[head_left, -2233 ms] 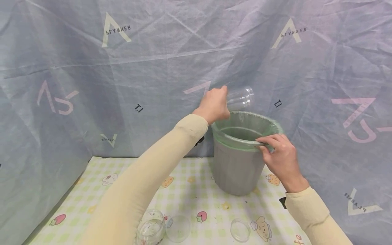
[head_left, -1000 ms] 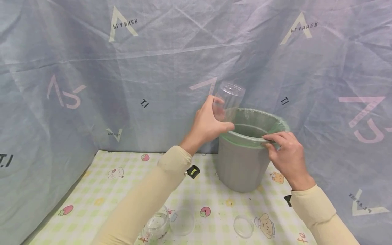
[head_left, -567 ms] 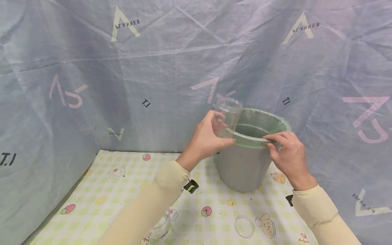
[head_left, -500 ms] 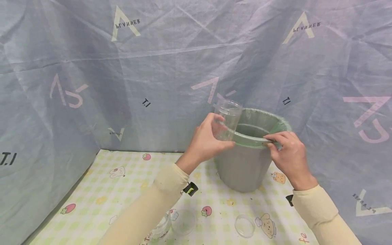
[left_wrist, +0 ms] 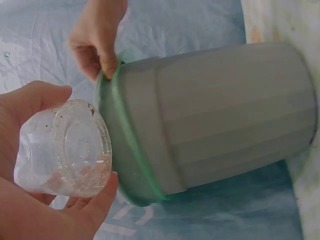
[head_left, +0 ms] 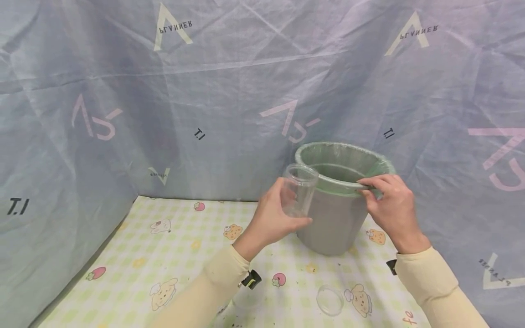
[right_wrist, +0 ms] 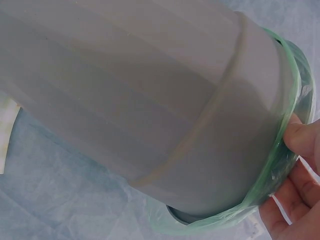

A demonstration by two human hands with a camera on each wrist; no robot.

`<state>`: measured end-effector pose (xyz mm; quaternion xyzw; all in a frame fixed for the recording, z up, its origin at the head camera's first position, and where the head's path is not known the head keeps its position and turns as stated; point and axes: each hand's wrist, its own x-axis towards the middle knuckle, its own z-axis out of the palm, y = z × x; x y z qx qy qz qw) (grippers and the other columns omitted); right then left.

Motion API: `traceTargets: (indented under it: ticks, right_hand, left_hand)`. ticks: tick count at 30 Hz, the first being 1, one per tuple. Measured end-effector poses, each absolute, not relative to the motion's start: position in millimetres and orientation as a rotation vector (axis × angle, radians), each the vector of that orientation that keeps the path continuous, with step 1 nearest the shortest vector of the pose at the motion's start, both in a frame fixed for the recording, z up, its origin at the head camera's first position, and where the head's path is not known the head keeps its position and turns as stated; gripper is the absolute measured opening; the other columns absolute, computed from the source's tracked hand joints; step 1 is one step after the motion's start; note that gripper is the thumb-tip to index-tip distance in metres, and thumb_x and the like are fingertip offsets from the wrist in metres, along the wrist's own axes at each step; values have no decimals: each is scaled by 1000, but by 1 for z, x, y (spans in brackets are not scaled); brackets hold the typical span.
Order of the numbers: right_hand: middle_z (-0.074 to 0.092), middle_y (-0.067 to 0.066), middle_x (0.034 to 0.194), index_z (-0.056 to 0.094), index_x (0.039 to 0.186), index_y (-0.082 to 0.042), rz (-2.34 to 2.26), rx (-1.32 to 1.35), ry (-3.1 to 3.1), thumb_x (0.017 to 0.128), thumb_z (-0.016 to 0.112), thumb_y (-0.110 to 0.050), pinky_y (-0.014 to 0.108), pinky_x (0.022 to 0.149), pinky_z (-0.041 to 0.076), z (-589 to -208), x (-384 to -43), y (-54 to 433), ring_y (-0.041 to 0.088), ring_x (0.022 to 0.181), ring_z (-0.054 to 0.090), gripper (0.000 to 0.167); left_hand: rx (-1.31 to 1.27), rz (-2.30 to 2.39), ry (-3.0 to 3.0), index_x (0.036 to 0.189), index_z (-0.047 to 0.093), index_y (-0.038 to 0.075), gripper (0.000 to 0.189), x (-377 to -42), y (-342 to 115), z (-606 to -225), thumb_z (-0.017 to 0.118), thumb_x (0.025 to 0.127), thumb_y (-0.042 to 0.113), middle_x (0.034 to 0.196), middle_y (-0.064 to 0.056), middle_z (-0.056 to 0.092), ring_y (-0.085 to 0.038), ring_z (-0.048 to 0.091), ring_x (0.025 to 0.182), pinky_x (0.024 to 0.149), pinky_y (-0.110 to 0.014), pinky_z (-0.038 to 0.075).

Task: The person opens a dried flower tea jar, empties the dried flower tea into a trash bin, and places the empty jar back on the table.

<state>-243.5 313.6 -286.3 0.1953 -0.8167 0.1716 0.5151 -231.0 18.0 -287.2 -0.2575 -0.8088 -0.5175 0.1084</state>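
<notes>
My left hand (head_left: 272, 214) grips a clear plastic jar (head_left: 300, 193), held nearly upright with its mouth up, in front and to the left of the bin. In the left wrist view the jar's base (left_wrist: 84, 150) faces the camera, with brown specks on it. A grey trash bin (head_left: 332, 223) stands on the table, lined with a thin green bag (head_left: 326, 184) folded over its rim. My right hand (head_left: 391, 202) pinches the bin's rim and bag at the near right side, thumb outside; the right wrist view shows the thumb (right_wrist: 305, 137) against the green bag.
A clear round lid (head_left: 330, 300) lies on the checked tablecloth (head_left: 135, 282) in front of the bin. Another faint clear disc (head_left: 248, 296) is partly behind the left wrist. Small dark crumbs dot the cloth. A grey-blue fabric backdrop (head_left: 221, 100) hangs close behind the bin.
My left hand has turned the jar from tipped over the bin to mouth up, then lowered it leftward and toward me. My right hand keeps its pinch on the rim.
</notes>
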Motion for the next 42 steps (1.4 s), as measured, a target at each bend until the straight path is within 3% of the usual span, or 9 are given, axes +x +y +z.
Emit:
traceTargets:
  ticks: [10,18,25,31,42]
  right_hand:
    - [72,13,90,81,98,-6,411,448,-1972,76,84,11,47,72,45,-286,-243,314,34,86,60,28]
    - [71,14,91,80,99,-4,422,459,-1989,77,82,11,47,75,46,-288,-244,314,35,88,60,27]
    - [72,14,90,80,99,-4,416,461,-1970,76,82,12,46,73,44,-287,-245,315,34,86,61,28]
    - [72,14,90,81,99,-5,424,459,-1965,76,83,12,46,74,44,-287,-245,315,34,86,61,28]
    - [72,14,90,81,98,-5,429,456,-1971,76,83,11,47,74,44,-287,-245,314,35,87,61,28]
  left_hand:
    - [-749,-1542,-2465,131,49,22,79,-218,22,-333,96,68,23,119,2,67,-15,65,113,98,-37,52]
    - [-720,-1532,-2542,126,52,25,73,-213,24,-371,96,67,25,119,5,63,-17,59,112,92,-38,51]
    - [-716,-1560,-2620,142,47,21,86,-208,29,-403,95,71,23,127,-3,63,-22,60,116,93,-39,54]
    - [-790,-1555,-2674,142,49,21,85,-205,33,-428,96,71,21,129,2,61,-24,62,119,98,-46,55]
    - [-761,-1534,-2761,130,57,25,84,-201,36,-459,102,59,23,119,-1,62,-21,64,110,90,-42,57]
